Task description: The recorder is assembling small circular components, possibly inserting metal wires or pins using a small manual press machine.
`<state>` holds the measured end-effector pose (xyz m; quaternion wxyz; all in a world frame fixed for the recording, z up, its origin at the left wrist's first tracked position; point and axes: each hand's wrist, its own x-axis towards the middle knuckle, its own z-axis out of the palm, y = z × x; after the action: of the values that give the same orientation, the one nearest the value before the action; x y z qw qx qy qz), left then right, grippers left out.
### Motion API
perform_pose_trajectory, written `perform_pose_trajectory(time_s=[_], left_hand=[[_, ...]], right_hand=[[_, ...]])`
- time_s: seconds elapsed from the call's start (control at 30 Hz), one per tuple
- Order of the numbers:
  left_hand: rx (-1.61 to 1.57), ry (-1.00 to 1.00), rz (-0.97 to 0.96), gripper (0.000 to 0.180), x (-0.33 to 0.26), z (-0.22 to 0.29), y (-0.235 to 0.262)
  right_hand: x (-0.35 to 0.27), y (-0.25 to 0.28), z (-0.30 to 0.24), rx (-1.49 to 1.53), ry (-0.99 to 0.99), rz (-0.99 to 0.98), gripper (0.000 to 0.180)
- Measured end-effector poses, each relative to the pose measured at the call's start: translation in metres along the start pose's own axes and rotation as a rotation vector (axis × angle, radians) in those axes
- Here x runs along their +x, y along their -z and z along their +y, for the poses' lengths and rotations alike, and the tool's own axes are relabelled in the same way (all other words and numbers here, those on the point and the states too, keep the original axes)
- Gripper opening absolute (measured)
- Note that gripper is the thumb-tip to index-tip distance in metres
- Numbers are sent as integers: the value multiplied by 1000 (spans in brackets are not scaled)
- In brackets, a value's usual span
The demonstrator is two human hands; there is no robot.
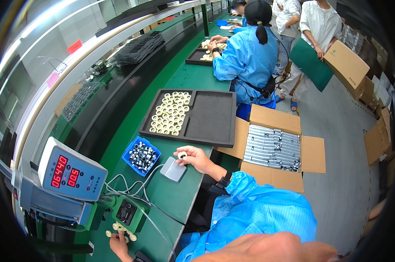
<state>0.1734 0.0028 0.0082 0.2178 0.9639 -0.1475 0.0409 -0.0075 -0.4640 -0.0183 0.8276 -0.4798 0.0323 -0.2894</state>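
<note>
There on the table (175, 196), the tray (210, 118) lies behind the bin (133, 166), rings (169, 114) gathered in its left compartment! Just right of the bin, the pad (173, 169); front left, the display (73, 172); and over on the right (just beside the tray) the carton (313, 155), parts (271, 148) inside.

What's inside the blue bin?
Small silver and dark parts, heaped in the blue bin. The top layer covers the parts beneath and the bin's floor, so those can't be seen.
</note>
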Motion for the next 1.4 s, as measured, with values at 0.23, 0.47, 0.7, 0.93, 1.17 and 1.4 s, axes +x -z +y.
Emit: perform_pose_trajectory(time_s=[0.23,0.47,0.7,0.93,1.17,1.4], left_hand=[[-2,11,-14,33,-2,7,5],[14,25,-6,34,-2,14,7],[30,24,-23,34,-4,10,10],[90,96,-106,34,-7,10,12],[53,147,-83,36,3,25,14],[16,150,-55,34,-5,19,19]], right_hand=[[0,0,0,1,-11,-4,38],[-1,-1,-3,16,-33,18,42],[-5,-7,-4,24,-36,9,41],[2,-9,-1,-13,-56,87,42],[19,-29,-22,-179,-85,182,12],[157,-132,-79,-674,55,-399,10]])
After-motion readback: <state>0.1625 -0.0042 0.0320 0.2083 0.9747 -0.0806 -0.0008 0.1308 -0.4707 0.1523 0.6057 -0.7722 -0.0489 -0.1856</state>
